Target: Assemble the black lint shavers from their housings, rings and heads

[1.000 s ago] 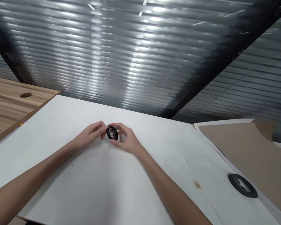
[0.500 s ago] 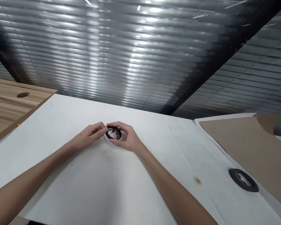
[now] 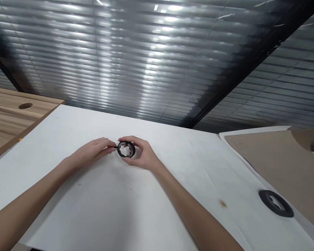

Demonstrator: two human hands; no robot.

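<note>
A small black ring (image 3: 126,149) with a notched inner edge is held just above the white sheet (image 3: 99,195) in the middle of the view. My right hand (image 3: 142,156) curls round its right side, thumb and fingers closed on the rim. My left hand (image 3: 92,151) pinches the ring's left edge with its fingertips. A second, flat black ring (image 3: 276,203) with a notched hole lies on the sheet far to the right, apart from both hands.
A wooden tabletop (image 3: 7,118) with a round hole lies at the left. A brown cardboard sheet (image 3: 279,164) lies at the right, beside the flat ring. Grey slatted blinds (image 3: 157,59) fill the background. A small brown stain (image 3: 222,204) marks the white sheet.
The ring has been turned in my fingers, from standing on edge to showing its open hole. My left hand has drawn back a little to the left.
</note>
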